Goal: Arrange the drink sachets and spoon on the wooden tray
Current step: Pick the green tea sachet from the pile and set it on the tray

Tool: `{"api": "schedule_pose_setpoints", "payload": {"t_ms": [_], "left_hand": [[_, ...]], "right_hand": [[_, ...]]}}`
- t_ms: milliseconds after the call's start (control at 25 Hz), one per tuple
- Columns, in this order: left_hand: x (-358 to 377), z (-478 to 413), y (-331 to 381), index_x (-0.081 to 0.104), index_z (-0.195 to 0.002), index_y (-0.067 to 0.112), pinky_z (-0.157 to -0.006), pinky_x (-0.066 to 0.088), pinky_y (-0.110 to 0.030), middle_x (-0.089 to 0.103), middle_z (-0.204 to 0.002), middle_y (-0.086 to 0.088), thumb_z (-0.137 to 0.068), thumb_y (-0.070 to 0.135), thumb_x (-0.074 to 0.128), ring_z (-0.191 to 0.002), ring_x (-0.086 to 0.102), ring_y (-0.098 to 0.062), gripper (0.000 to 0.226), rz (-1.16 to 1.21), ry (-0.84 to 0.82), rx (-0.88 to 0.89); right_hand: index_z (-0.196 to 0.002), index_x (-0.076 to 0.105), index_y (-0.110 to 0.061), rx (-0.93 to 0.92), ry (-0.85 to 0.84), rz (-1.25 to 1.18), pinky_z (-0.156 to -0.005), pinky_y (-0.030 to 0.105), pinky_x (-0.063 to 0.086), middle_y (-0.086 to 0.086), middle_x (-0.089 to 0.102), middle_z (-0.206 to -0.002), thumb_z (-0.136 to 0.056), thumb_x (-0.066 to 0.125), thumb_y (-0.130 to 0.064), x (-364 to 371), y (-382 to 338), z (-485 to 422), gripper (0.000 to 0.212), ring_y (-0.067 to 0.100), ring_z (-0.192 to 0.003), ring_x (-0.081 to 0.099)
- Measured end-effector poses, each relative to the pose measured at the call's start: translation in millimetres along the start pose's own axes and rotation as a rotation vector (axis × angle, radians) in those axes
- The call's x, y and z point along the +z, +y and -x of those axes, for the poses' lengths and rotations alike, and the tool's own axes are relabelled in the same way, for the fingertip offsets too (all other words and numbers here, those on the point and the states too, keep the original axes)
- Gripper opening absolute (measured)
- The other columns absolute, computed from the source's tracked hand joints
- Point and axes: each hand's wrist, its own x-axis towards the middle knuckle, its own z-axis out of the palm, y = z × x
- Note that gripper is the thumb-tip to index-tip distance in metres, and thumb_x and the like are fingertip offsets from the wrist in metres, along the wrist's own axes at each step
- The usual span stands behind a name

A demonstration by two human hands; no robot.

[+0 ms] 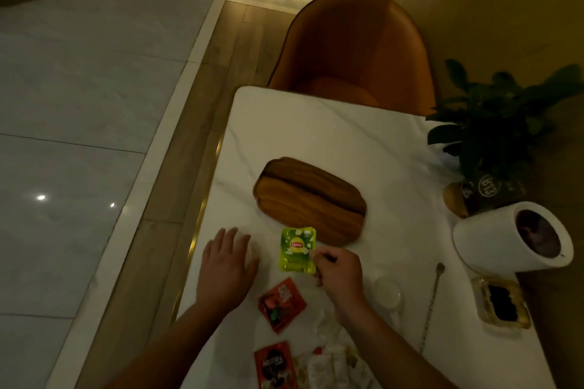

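An empty wooden tray lies on the white marble table. Just in front of it sit the green Lipton sachets, a small stack, with my right hand pinching their right edge. My left hand rests flat on the table to their left, fingers spread and empty. Nearer to me lie a red sachet and a red Nescafe sachet, with several pale sachets beside it. A long thin spoon lies on the right.
A white cylindrical holder lies tipped at the right, beside a potted plant and a glass ashtray. A small clear glass stands by my right wrist. An orange chair faces the table's far end.
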Motion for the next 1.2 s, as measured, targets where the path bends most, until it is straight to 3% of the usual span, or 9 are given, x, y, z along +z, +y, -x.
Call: {"api": "schedule_pose_setpoints", "payload": {"t_ms": [80, 160, 320, 480, 760, 1000, 1200], "left_hand": [[11.8, -14.3, -10.8, 0.03, -0.158, 0.02, -0.126, 0.004, -0.054, 0.016, -0.169, -0.016, -0.092, 0.066, 0.015, -0.157, 0.006, -0.037, 0.082, -0.145, -0.08, 0.046], [25.4, -19.1, -16.8, 0.019, -0.161, 0.022, -0.126, -0.004, -0.055, 0.004, -0.17, -0.015, -0.093, 0.07, 0.012, -0.156, -0.006, -0.034, 0.083, -0.154, -0.084, 0.061], [37.3, -15.1, -20.2, 0.022, -0.16, 0.021, -0.123, 0.005, -0.057, 0.011, -0.169, -0.015, -0.097, 0.068, 0.018, -0.157, 0.003, -0.035, 0.078, -0.198, -0.053, 0.081], [39.6, -15.9, -20.8, 0.026, -0.159, 0.023, -0.122, 0.008, -0.056, 0.016, -0.169, -0.014, -0.096, 0.069, 0.027, -0.157, 0.008, -0.034, 0.078, -0.203, -0.024, 0.066], [40.5, -18.2, -22.0, 0.029, -0.157, 0.024, -0.121, 0.012, -0.056, 0.019, -0.168, -0.012, -0.094, 0.071, 0.029, -0.157, 0.01, -0.033, 0.079, -0.206, -0.035, 0.048], [40.2, -17.8, -21.7, 0.03, -0.158, 0.025, -0.121, 0.011, -0.055, 0.018, -0.169, -0.011, -0.093, 0.071, 0.032, -0.157, 0.006, -0.031, 0.079, -0.209, -0.044, 0.033], [38.9, -18.2, -21.8, 0.032, -0.157, 0.024, -0.12, 0.012, -0.054, 0.021, -0.168, -0.012, -0.093, 0.071, 0.035, -0.156, 0.006, -0.03, 0.079, -0.209, -0.038, 0.038]], "right_hand": [[-0.057, 0.07, -0.03, 0.005, 0.013, 0.005, -0.052, 0.035, 0.048, -0.004, 0.061, -0.049, -0.087, 0.07, -0.012, 5.5, -6.4, -21.2, 0.034, 0.014, -0.048, 0.055], [-0.059, 0.07, -0.029, 0.038, 0.028, -0.025, -0.048, 0.031, 0.048, -0.005, 0.064, -0.055, -0.087, 0.069, -0.013, 13.4, -13.8, -42.5, 0.033, 0.013, -0.051, 0.057], [-0.079, 0.073, -0.018, 0.133, 0.098, -0.124, -0.043, 0.025, 0.046, 0.003, 0.065, -0.064, -0.088, 0.068, -0.012, 30.9, -31.1, -85.4, 0.012, 0.014, -0.053, 0.057], [-0.088, 0.07, -0.015, 0.195, 0.141, -0.193, -0.041, 0.024, 0.045, 0.003, 0.066, -0.067, -0.09, 0.067, -0.013, 50.8, -47.4, -121.6, 0.004, 0.012, -0.054, 0.058], [-0.086, 0.069, -0.016, 0.203, 0.206, -0.066, -0.042, 0.026, 0.044, 0.007, 0.065, -0.065, -0.091, 0.063, -0.016, 76.0, -49.6, -163.3, 0.008, 0.017, -0.043, 0.052], [-0.091, 0.073, -0.01, 0.173, 0.218, 0.09, -0.043, 0.026, 0.047, 0.004, 0.066, -0.063, -0.091, 0.064, -0.018, 80.9, -42.7, -178.3, 0.012, 0.019, -0.043, 0.062], [-0.092, 0.07, -0.012, 0.151, 0.217, 0.139, -0.056, 0.036, 0.061, -0.001, 0.063, -0.063, -0.092, 0.064, -0.021, 85.6, -42.2, -183.0, 0.01, 0.021, -0.048, 0.068]]}}
